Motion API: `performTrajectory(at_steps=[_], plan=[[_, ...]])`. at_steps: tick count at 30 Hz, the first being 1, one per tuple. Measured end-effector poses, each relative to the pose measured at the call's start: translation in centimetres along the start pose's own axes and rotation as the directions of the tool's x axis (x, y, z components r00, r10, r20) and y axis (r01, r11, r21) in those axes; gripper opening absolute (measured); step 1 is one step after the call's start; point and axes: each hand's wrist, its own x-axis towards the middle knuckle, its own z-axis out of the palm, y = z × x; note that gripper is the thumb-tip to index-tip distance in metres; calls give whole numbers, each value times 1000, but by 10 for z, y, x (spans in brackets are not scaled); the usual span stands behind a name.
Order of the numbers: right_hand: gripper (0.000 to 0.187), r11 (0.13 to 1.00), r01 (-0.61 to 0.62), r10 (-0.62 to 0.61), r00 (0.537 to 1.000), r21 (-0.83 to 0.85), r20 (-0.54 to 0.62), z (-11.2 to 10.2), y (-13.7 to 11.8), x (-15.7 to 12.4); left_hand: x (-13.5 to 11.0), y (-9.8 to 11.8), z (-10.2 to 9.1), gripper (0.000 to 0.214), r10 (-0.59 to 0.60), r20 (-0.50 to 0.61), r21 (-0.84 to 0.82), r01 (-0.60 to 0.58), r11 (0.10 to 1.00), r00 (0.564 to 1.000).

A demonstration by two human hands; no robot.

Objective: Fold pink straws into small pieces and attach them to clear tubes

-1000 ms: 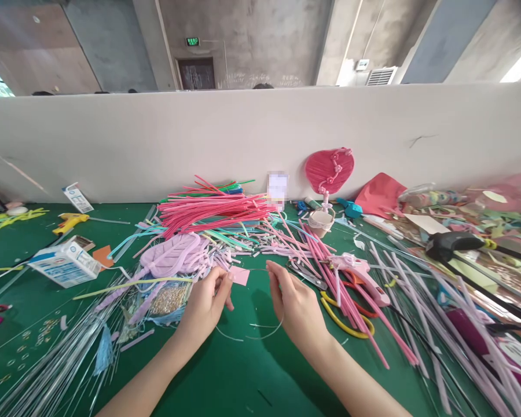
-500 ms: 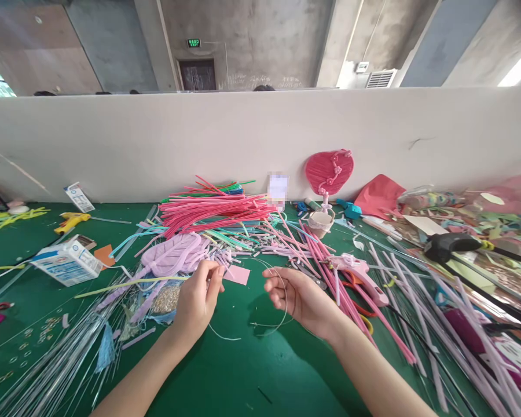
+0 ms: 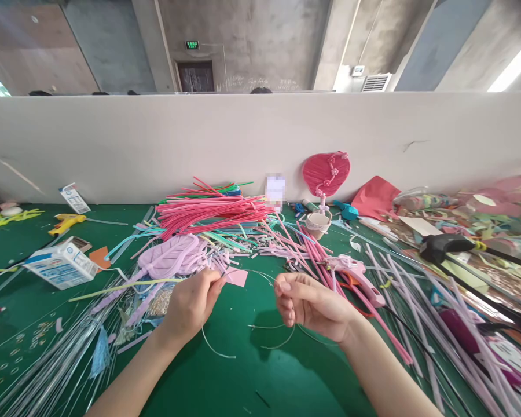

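Note:
Between my hands, above the green table (image 3: 243,388), runs a thin pale cord (image 3: 217,351), either line or wire. My left hand (image 3: 193,301) is closed in a pinch around one part of it, and a loose end curls below that fist. Thumb and fingertips of my right hand (image 3: 315,304) pinch another part, with curled lengths hanging under them. Just beyond the left fingertips lies a pink card (image 3: 237,277). The exact spot where the left fingers grip is partly hidden.
Pink and red pipe cleaners (image 3: 212,214) are heaped at the back. A lilac leaf-shaped piece (image 3: 169,258) lies left of centre, above silver wires (image 3: 65,359). On the right are a pink glue gun (image 3: 358,278) and lilac stems (image 3: 417,307). A grey partition (image 3: 243,139) stands behind.
My right hand has moved slightly right and its fingers have closed to a pinch on the cord. My left hand has shifted a little left and down. The cord's loops have changed shape.

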Motion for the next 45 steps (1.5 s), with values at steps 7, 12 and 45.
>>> performTrajectory(at_steps=[7,12,45], plan=[[25,962,82,-131,976,-262,-175,2,-1,-2,3,-4,-1,8,210,-99,216,-185,959,973],[39,901,104,-225,942,-422,-250,5,0,-2,6,-3,-1,4,305,-157,292,-251,923,939],[37,969,207,-194,976,137,-103,13,22,22,3,5,-1,8,-62,-219,-15,60,998,974]])
